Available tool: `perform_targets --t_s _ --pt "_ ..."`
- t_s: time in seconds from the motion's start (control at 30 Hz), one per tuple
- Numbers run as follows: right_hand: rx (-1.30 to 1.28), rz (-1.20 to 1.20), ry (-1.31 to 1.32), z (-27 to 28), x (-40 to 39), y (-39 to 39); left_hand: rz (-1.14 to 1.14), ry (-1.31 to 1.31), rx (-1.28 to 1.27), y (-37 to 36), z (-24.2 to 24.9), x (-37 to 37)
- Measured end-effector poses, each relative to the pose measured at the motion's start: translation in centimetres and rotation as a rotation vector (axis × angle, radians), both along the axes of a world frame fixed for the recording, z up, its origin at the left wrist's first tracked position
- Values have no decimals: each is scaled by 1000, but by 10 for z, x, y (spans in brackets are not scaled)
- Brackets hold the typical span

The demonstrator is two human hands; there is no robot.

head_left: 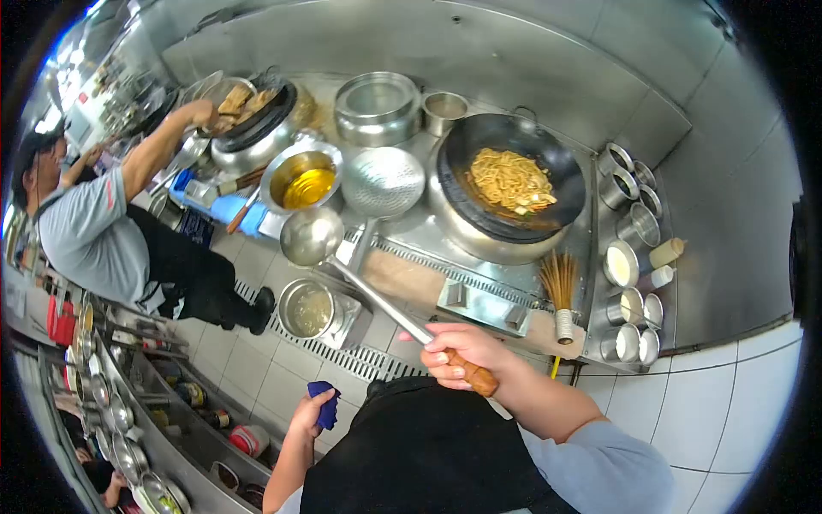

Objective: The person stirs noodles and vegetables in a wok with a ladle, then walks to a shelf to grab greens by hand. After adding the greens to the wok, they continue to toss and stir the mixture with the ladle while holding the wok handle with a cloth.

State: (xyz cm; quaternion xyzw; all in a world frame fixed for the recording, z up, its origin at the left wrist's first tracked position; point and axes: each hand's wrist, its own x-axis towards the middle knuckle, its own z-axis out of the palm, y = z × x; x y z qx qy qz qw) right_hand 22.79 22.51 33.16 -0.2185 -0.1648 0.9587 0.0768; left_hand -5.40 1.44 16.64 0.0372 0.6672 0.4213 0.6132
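Note:
My right hand [454, 353] is wrapped round the wooden handle of a long steel ladle [312, 237]. The ladle's bowl hangs near a metal pot of yellow oil [309, 187]. Low by the apron, my left hand [310, 413] grips a folded dark blue cloth [325, 406]. Noodles [512, 180] lie in a black wok [561, 154] on the stove, beyond my right hand. A perforated strainer [384, 182] rests between the oil pot and the wok.
A bamboo brush [560, 295] lies at the stove's front edge. Several seasoning tins [638, 224] line the right side. A pot of cloudy liquid [306, 308] stands lower, in front of the stove. At left, a co-worker [94, 218] reaches over another wok [248, 128].

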Motion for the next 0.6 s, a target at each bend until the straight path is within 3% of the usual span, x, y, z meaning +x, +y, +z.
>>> perform_targets --t_s 0.23,0.33,0.43,0.47,0.53,0.6 --pt "305 -272 -129 48 100 56 -26 -73 93 71 0 61" --pt "511 -367 -356 31 127 102 -25 -93 148 99 -2 91" --pt "973 -358 -785 -31 148 156 -49 -121 198 122 12 120" --pt "978 -353 -781 -41 157 163 -60 -127 216 129 16 128" --pt "1336 -337 -1291 -47 172 169 -38 -186 240 136 18 141" --pt "1276 -428 -1289 -45 191 173 -32 -255 276 145 22 151"
